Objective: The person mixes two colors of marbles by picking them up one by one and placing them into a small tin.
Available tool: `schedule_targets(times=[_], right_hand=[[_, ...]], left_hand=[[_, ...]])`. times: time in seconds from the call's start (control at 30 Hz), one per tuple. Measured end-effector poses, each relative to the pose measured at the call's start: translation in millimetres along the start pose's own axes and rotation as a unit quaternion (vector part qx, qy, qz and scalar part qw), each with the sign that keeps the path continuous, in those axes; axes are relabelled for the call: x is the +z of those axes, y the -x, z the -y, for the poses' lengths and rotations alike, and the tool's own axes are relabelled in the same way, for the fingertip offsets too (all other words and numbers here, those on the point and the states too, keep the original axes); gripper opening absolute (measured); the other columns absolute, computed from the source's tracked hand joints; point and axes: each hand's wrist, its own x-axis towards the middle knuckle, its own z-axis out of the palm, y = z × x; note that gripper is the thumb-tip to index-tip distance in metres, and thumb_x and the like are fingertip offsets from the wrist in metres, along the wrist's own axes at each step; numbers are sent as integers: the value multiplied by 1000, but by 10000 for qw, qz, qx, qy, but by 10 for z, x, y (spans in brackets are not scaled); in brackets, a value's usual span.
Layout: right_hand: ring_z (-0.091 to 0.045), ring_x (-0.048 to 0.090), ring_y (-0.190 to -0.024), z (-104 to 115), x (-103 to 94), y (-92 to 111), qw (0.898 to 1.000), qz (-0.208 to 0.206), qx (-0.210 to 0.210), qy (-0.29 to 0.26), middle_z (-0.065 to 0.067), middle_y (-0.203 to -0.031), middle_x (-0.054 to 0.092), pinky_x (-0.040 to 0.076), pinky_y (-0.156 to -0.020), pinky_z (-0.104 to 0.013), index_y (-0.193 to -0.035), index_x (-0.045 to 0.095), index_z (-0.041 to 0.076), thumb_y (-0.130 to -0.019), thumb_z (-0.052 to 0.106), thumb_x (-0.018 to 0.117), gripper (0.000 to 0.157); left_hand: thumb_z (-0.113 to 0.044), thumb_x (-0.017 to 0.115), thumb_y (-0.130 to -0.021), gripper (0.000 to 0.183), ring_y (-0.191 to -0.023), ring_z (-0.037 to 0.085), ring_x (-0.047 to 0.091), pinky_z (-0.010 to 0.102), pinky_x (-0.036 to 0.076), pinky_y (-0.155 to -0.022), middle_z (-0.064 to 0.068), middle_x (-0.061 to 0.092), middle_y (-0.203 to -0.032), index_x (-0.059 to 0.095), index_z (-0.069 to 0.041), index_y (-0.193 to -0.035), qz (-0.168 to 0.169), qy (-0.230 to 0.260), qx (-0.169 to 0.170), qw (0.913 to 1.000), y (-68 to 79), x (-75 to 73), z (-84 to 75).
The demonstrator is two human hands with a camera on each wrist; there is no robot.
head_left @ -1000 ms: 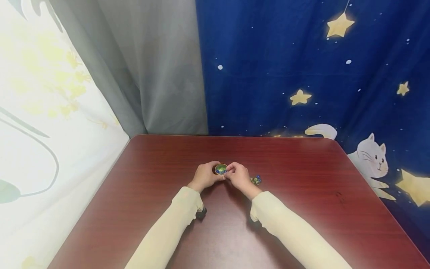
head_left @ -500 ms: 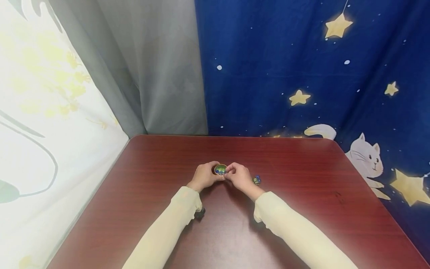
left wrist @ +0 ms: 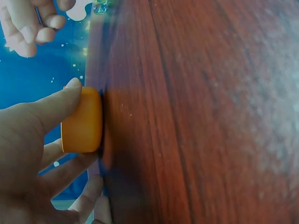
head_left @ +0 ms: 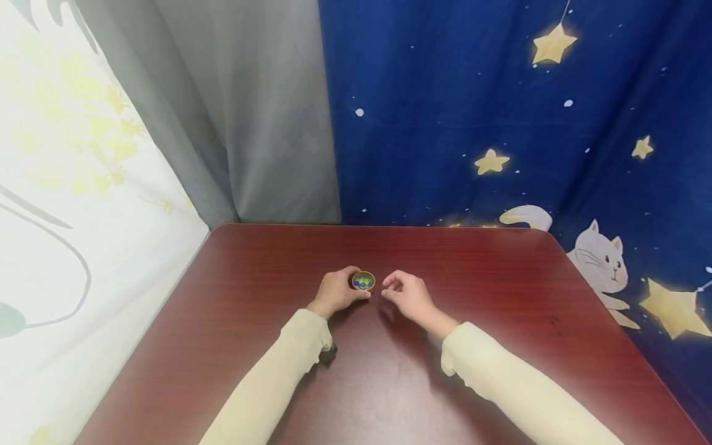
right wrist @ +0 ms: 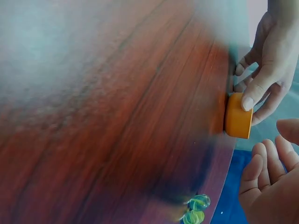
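Observation:
A small orange bowl point(head_left: 371, 274) with a green inside stands on the table. Several blue and clear glass marbles point(head_left: 363, 285) lie in its bottom. My left hand point(head_left: 336, 290) holds the bowl from the left, thumb on the near side and fingers round the far side. In the left wrist view the orange wall point(left wrist: 83, 123) shows between thumb and fingers. To the right of the bowl hovers my right hand point(head_left: 410, 296), fingers loosely bent and nothing between them. Loose marbles point(right wrist: 198, 202) lie on the table beside that hand; in the head view it hides them.
The dark red wooden table point(head_left: 267, 259) spreads all round the hands. A grey curtain point(head_left: 278, 123) and a blue star-patterned curtain point(head_left: 400, 154) hang behind its far edge. A dark object point(head_left: 328, 353) sits at the left wrist under the sleeve.
My right hand has drawn back from the bowl's rim to the right, its fingers now apart from it. The left hand keeps its hold on the bowl.

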Motion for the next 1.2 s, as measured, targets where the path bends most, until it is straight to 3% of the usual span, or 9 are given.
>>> schedule_targets(times=[0.37, 1.2], right_hand=[[-12, 62, -68, -37, -70, 151, 9998, 55, 79, -145, 6, -73, 64, 48, -69, -32, -89, 69, 9, -80, 8, 76, 12], [-12, 59, -67, -481, -458, 372, 9985, -100, 314, 442, 3, -75, 62, 46, -67, -34, -90, 67, 7, -78, 7, 77, 15]], left_hand=[[-43, 87, -69, 67, -105, 32, 57, 53, 43, -89, 3, 69, -108, 63, -14, -125, 225, -79, -413, 9989, -14, 13, 7], [-45, 85, -70, 63, -106, 34, 53, 56, 41, -87, 1, 68, -108, 64, -19, -124, 202, -40, -548, 9983, 8, 16, 1]])
